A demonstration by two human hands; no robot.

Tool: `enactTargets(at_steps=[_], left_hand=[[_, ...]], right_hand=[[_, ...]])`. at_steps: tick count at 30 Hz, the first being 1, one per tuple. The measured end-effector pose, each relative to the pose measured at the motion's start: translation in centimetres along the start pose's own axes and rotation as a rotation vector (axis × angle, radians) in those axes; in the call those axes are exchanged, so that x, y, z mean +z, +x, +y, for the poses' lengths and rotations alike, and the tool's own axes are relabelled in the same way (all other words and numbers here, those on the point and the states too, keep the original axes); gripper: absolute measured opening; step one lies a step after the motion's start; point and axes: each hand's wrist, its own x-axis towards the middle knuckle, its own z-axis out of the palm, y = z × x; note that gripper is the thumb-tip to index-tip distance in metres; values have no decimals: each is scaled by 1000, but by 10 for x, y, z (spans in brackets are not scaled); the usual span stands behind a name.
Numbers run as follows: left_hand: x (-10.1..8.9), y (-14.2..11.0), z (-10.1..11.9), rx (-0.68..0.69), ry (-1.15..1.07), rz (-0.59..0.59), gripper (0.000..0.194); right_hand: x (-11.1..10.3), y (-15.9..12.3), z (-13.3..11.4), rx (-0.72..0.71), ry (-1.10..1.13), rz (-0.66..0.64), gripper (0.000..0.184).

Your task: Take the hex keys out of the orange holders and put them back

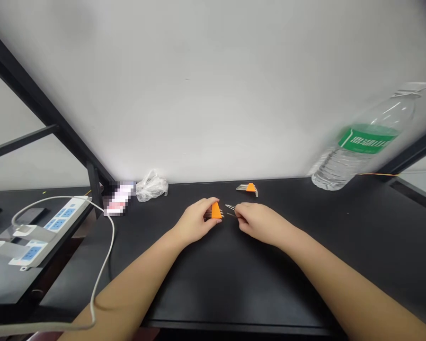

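My left hand is closed around an orange hex-key holder with thin metal keys sticking out to the right. My right hand pinches one of those thin metal hex keys just right of the holder. Both hands rest on the black table. A second orange holder with hex keys lies on the table behind my hands, near the white wall.
A clear water bottle with a green label stands at the back right. A crumpled clear plastic bag lies at the back left. A white power strip with a white cable sits on the left table.
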Motion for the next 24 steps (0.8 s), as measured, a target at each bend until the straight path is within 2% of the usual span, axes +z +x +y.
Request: enactTargets(at_steps=[5,14,24], left_hand=[[-1,0,1,9,19,-5,53],[-3,-1,4,45,6,-54,54],[-3,-1,4,27,-13,-77,53]], right_hand=[[-2,2,0,-84,179,143,12],[0,0,1,-161,234,177,21],[0,-1,7,-138,239,212,24]])
